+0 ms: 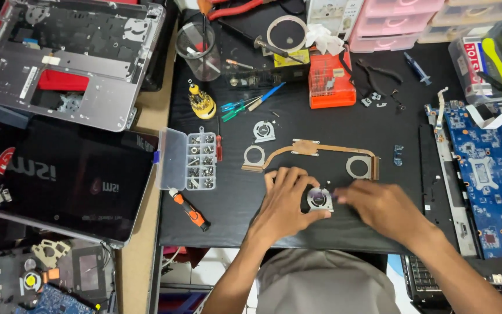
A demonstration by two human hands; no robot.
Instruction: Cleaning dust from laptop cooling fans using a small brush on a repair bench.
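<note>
A small round laptop cooling fan (319, 199) lies on the black mat (321, 122) near its front edge. My left hand (286, 200) curls around the fan's left side, thumb and fingers touching its housing. My right hand (376, 206) reaches in from the right with its fingertips at the fan's right edge. Just beyond the hands lies a copper heat pipe assembly (309, 150) with two empty fan rings. A second small fan (264, 131) sits farther back.
A clear screw organiser box (188, 159) and an orange screwdriver (190, 210) lie left of my hands. A blue motherboard (486, 174) in its chassis is at the right. A laptop lid (76, 180) and bottom case (71, 58) sit at the left; tools and pink drawers (396, 23) behind.
</note>
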